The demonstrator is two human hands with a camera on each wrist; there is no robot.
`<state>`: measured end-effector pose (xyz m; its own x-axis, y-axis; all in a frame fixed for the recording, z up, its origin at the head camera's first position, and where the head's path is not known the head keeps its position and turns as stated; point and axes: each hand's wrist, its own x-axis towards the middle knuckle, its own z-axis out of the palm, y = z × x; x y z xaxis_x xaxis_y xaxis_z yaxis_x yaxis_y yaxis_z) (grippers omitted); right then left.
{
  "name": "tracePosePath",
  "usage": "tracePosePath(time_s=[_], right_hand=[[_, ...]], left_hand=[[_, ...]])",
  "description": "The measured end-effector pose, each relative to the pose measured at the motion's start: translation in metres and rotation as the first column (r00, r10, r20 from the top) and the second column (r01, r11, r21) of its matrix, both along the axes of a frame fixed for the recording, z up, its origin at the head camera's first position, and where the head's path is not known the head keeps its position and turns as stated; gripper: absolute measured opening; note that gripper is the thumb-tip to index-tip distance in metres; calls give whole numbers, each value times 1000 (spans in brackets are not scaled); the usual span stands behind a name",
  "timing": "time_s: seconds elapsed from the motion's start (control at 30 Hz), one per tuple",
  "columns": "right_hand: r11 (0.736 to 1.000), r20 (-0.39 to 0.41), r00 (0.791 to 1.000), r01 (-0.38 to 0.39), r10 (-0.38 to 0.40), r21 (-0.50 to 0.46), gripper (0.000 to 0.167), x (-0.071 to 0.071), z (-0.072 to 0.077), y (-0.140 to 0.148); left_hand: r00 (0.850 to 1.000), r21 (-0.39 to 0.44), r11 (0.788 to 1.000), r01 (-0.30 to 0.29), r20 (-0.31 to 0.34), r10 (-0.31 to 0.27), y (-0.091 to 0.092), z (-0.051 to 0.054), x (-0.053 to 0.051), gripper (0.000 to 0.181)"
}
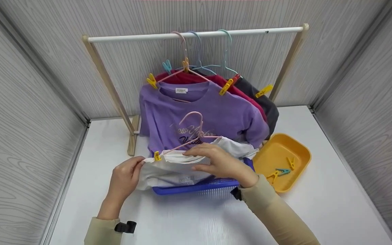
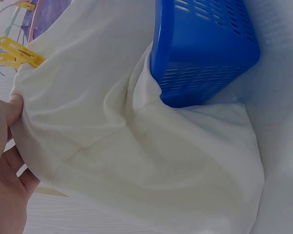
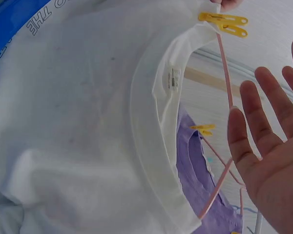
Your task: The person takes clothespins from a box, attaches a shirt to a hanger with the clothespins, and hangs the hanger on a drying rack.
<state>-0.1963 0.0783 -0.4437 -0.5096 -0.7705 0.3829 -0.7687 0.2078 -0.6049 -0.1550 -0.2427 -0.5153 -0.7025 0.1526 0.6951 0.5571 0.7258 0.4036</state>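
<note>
A white shirt (image 1: 179, 173) with printed lettering lies over the blue basket (image 1: 196, 188). Inside its neckline is a pink hanger (image 1: 201, 131), and a yellow clothespin (image 2: 20, 52) clips the shirt to one hanger arm. My left hand (image 1: 124, 177) pinches the shirt's shoulder between thumb and fingers, just outside that clothespin. Over the collar, my right hand (image 1: 221, 163) has its fingers extended and apart, holding nothing. In the right wrist view its thumb and fingers are close to the hanger wire; I cannot tell whether they touch it.
Behind, a purple shirt (image 1: 196, 109), a red garment (image 1: 185, 78) and a dark grey one (image 1: 271, 109) hang from a white rail (image 1: 131, 37) with clothespins on them. At the right stands a yellow tray (image 1: 267, 153) holding several clothespins (image 1: 283, 171).
</note>
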Motion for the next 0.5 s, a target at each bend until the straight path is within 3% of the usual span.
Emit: tracePosePath(time_s=[0.1,0.33,0.5], right_hand=[[999,101,995,14,-18,33,41,0,-1,18],[995,207,973,94,-100,39,40,-4,-2,65],[982,271,944,188,-187,23,37,-5,0,98]], left_hand=[[1000,5,1000,0,2,0,0,0,0,9],[1000,-6,1000,-1,12,1,-1,-2,-1,9],[1000,-6,1000,-3,15,3,-1,-2,0,9]])
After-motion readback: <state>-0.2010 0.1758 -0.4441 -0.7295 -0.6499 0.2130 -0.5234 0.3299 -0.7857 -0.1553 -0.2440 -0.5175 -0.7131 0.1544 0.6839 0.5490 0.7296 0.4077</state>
